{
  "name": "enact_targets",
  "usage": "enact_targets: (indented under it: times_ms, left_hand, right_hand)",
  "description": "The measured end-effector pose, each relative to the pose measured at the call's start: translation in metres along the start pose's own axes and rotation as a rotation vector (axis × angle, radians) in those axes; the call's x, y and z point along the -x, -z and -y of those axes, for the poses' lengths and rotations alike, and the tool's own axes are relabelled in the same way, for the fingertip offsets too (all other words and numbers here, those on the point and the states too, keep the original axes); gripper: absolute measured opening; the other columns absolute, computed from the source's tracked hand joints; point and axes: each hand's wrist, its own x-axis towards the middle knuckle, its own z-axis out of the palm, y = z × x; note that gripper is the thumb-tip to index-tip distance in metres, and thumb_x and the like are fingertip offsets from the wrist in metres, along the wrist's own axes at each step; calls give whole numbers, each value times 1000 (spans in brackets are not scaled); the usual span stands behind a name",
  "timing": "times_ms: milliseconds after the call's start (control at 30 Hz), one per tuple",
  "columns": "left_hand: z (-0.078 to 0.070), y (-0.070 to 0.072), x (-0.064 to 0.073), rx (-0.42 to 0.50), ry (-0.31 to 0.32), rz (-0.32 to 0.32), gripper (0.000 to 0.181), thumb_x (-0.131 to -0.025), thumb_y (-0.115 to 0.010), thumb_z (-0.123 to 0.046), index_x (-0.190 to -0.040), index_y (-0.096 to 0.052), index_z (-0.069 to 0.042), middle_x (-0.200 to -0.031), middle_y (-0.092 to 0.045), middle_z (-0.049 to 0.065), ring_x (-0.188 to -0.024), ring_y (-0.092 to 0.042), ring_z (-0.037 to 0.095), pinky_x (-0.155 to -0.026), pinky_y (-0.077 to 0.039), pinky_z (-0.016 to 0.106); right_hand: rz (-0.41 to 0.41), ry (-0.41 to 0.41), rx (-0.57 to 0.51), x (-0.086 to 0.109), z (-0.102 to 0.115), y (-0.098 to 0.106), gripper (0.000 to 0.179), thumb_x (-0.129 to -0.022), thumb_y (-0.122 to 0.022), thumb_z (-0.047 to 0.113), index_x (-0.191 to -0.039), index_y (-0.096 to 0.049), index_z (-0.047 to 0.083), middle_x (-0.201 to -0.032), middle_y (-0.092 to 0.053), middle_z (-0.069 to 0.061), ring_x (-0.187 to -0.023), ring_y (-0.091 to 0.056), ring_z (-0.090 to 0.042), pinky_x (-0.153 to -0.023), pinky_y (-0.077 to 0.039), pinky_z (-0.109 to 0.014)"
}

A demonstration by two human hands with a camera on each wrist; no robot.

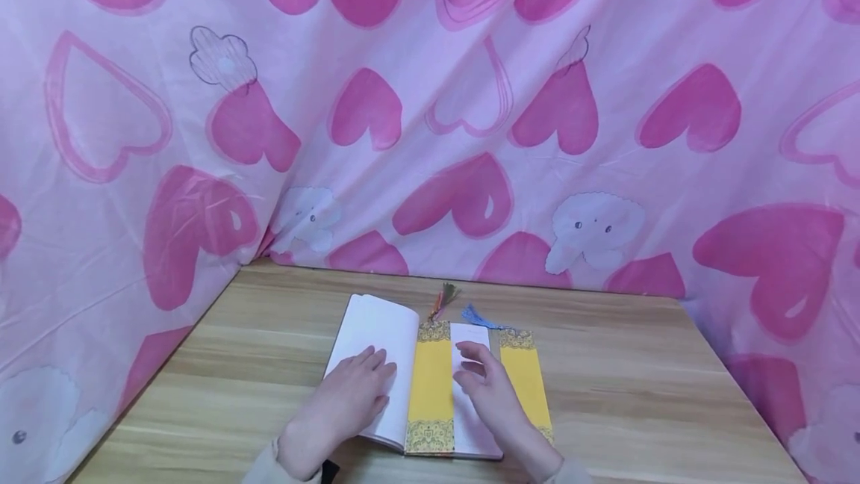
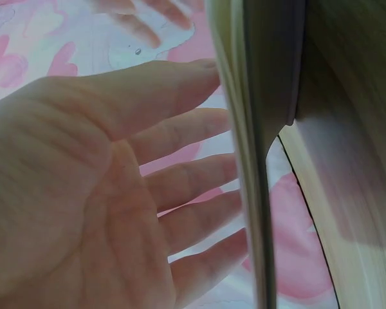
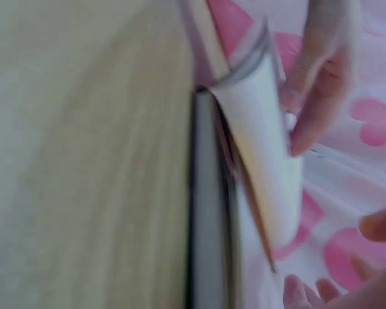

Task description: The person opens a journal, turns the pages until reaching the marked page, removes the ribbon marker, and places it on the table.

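An open notebook (image 1: 379,323) with blank white pages lies on the table. My left hand (image 1: 352,394) rests on its left page, and in the left wrist view its straight fingertips (image 2: 199,174) touch the paper. A yellow bookmark (image 1: 430,376) with dark patterned ends lies on the right page along the fold, its multicoloured tassel (image 1: 443,301) past the top edge. Over the right page is my right hand (image 1: 493,391), fingers loosely bent, nothing held. Partly behind that wrist, a second yellow bookmark (image 1: 524,379) with a blue tassel (image 1: 478,317) lies beside the notebook's right edge.
The wooden table (image 1: 638,394) extends to both sides of the notebook. A pink curtain (image 1: 463,95) printed with hearts hangs behind the table and along its sides.
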Motion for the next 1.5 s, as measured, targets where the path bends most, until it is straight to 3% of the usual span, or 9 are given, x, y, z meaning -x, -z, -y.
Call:
enact_targets:
  times_ms: [200, 400, 567, 700, 933, 1200, 1500]
  left_hand:
    - [2, -2, 0, 6, 2, -2, 38, -86, -73, -19, -120, -64, -5, -131, -57, 19, -124, -51, 38, -101, -44, 52]
    - [2, 1, 2, 15, 5, 0, 38, -85, -74, -19, -119, -64, -4, -129, -58, 20, -123, -52, 39, -100, -44, 53]
    - [3, 1, 4, 25, 16, 5, 39, -85, -74, -19, -120, -64, -4, -130, -57, 20, -123, -52, 39, -100, -44, 53]
    - [3, 1, 3, 29, 8, 2, 38, -85, -73, -19, -120, -64, -4, -129, -58, 20, -123, -52, 39, -99, -45, 53]
    - [2, 2, 2, 45, 12, 12, 38, -86, -73, -18, -121, -64, -5, -131, -57, 20, -124, -51, 39, -100, -44, 54]
    - [3, 3, 3, 41, 0, 11, 35, -86, -72, -17, -118, -64, -4, -129, -58, 20, -122, -53, 39, -97, -46, 54]
    - [4, 6, 2, 45, -4, 26, 32, -86, -73, -16, -115, -64, -4, -127, -59, 19, -121, -54, 39, -96, -47, 53]
  right_hand:
    - [-96, -125, -76, -17, -1, -2, 52, -95, -60, 11, -140, -37, -3, -131, -42, -30, -114, -53, -38, -85, -54, -48]
    - [-53, -255, -129, -27, -1, -7, 57, -93, -60, 8, -141, -32, -3, -122, -47, -25, -105, -56, -35, -80, -56, -44]
    - [-1, -254, -116, -27, -7, -15, 58, -86, -60, 1, -137, -35, -9, -105, -59, -19, -83, -62, -26, -67, -57, -36]
    - [36, -250, -134, -24, -15, -19, 49, -80, -61, -3, -126, -44, -11, -87, -60, -10, -65, -58, -18, -55, -53, -30]
    - [53, -245, -103, -25, -13, -16, 34, -82, -62, 0, -114, -52, -9, -81, -64, -9, -63, -60, -17, -53, -52, -28]
    - [27, -258, -52, -33, 18, 6, 36, -84, -61, -2, -118, -52, -8, -90, -63, -15, -70, -64, -23, -64, -58, -36]
    - [-27, -218, -10, -51, 51, 64, 35, -88, -58, -2, -122, -52, -9, -95, -61, -14, -74, -61, -22, -67, -58, -37]
